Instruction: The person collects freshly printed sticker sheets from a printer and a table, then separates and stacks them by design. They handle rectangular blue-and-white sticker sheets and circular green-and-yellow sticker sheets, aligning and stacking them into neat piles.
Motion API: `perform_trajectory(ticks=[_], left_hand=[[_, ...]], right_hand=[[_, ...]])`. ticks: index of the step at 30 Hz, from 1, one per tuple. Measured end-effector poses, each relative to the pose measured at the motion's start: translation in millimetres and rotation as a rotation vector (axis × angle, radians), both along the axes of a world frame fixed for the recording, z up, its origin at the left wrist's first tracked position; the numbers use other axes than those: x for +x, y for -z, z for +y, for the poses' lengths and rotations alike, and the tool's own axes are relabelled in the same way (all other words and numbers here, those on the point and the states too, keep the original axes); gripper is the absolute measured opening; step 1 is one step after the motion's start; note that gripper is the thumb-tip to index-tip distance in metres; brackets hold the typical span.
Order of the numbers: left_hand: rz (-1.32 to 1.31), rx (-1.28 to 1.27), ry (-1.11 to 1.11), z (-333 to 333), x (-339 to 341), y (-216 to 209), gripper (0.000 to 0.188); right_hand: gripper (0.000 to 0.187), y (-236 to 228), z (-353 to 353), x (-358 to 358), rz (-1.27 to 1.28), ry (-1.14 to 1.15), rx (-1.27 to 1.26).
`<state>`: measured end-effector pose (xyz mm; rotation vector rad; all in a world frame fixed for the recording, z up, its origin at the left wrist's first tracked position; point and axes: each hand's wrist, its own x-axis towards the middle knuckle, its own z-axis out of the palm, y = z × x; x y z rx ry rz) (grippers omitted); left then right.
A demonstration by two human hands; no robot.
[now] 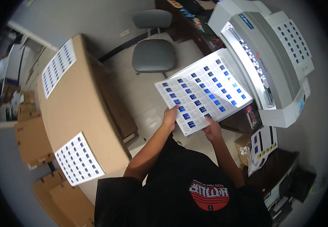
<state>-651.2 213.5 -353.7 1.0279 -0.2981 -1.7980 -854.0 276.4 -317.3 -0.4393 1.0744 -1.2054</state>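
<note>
A large white printed sheet (188, 99), covered in rows of small dark-blue rectangles, lies before the lit opening of a big grey and white printer (274, 56). My left hand (170, 117) grips its left near edge, thumb on top. At the near right corner, my right hand (212, 130) pinches the sheet the same way. Beneath the sheet's far side a white flat bed (188, 72) shows along its edge. The fingers under the sheet are hidden.
To the left, a long cardboard-covered surface (77, 109) bears two similar printed sheets, one far (59, 68) and one near (80, 159). Another lies on top of the printer (293, 41). A grey chair (153, 56) stands ahead; cardboard boxes (33, 134) are at the left, a white bag (262, 145) at right.
</note>
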Motion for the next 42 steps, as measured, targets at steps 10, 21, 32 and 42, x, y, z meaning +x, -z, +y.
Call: perform_trajectory(ticks=[10,21,32,42], left_hand=[[-0.978,-0.751,0.040,22.9,91.3,-188.7,0.027],[-0.751,-0.496,-0.234,63.9,227.5,-257.2,0.052],[-0.513,-0.429,-0.292,20.0,265.5,-187.3,0.047],[-0.448,-0.409,-0.384,59.1,264.8,-141.7,0.048]], right_hand=[[0.056,33.1,-8.2,-107.7,0.259,-0.354,0.144],[0.062,17.2,-209.5,-44.7,0.167,-0.515,-0.182],[0.043,-60.8,-284.3,-7.5,0.013,-0.792,-0.316],[0.044,-79.1,-256.2,-14.9,0.066,-0.758,-0.308]])
